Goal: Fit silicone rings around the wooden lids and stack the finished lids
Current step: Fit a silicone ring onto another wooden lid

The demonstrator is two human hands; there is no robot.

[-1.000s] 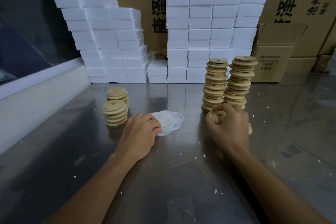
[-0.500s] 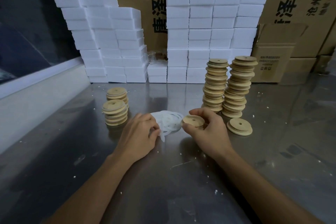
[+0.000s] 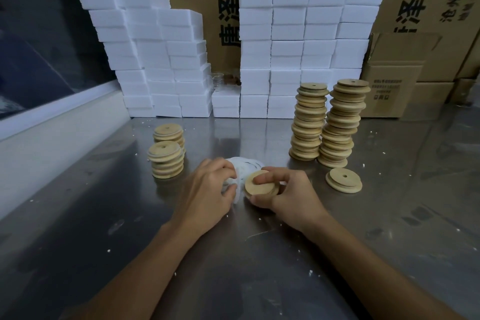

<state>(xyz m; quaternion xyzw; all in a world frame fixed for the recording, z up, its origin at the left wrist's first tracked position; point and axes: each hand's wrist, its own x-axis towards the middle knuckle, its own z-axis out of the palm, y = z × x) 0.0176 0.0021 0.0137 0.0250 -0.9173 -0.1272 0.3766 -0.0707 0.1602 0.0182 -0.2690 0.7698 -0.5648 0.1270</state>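
Scuffed grey steel tabletop, right hand gripping round pale wooden lid at centre, left hand pinching white silicone ring beside it, touching the lid's left edge.

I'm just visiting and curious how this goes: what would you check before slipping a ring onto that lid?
1. Lid gripped by the right hand: ok.
2. Left hand on the silicone rings: ok.
3. Only one ring picked out: cannot tell, fingers hide it.
4. Ring lined up with the lid's edge: not ok, not yet on.
5. Finished stacks at left upright, with room on top: ok.
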